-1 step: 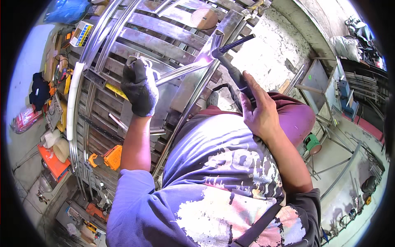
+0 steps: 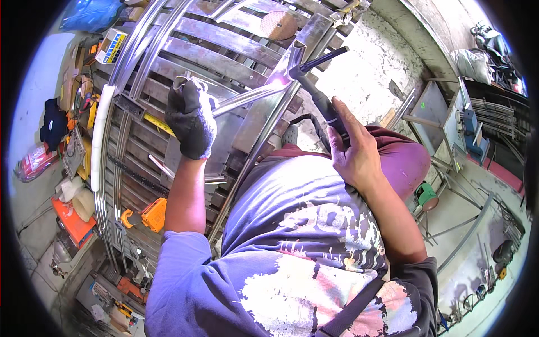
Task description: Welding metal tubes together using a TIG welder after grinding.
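Steel rod (image 2: 247, 96) gripped in gloved left hand (image 2: 191, 118), fist closed; right hand (image 2: 351, 149) fingers wrapped round welding torch (image 2: 314, 84). Nothing shifted; arc (image 2: 279, 82) burning at joint, weld ongoing.

Dark grey glove (image 2: 192, 121), black torch (image 2: 314, 92), silver steel frame (image 2: 224, 39), purple shirt w/ white print (image 2: 303, 247), orange tape measure (image 2: 152, 214).

Outdoor-lit workshop, bright daylight. Rough pale concrete floor (image 2: 387, 62) at far centre and right. Blue plastic sheet (image 2: 90, 14) far left. Grey metal rack (image 2: 477, 121) with stacked bars at right, red strip of floor beside it. Green stool (image 2: 425, 195) right of centre. Left side cluttered: orange case (image 2: 70, 220), dark cloth (image 2: 53, 124), small boxes. Loose metal rods (image 2: 466, 236) on floor, near right.
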`<state>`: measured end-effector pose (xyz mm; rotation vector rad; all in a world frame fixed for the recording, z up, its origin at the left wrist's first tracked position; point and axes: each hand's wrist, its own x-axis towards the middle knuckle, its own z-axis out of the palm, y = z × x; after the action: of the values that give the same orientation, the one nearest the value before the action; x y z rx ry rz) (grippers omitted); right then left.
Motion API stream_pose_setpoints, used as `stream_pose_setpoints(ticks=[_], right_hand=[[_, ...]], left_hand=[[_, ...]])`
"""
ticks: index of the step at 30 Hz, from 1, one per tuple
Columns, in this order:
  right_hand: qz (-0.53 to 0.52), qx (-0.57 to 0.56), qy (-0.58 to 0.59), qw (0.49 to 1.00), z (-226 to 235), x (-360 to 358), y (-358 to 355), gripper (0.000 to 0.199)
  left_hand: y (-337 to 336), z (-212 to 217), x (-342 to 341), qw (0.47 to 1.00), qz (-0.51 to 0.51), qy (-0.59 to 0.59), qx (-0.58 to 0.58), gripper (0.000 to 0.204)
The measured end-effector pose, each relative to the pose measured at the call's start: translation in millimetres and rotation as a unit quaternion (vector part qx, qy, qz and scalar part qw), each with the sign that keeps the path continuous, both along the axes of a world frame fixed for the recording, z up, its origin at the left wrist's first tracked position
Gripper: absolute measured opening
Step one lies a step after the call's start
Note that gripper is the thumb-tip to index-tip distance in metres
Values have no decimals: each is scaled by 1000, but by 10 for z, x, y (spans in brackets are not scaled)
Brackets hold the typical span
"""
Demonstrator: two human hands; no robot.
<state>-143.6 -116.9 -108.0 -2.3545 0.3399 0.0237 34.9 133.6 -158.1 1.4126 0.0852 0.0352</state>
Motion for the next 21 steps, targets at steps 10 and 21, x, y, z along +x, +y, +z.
stream_pose_setpoints(ticks=[10,21], right_hand=[[-38,45,3,998,11,-13,9,67],[-11,8,-14,1000,-44,-20,12,65]], left_hand=[[111,-133,50,970,-31,-95,222,16],[83,-89,47,986,-32,-51,158,14]])
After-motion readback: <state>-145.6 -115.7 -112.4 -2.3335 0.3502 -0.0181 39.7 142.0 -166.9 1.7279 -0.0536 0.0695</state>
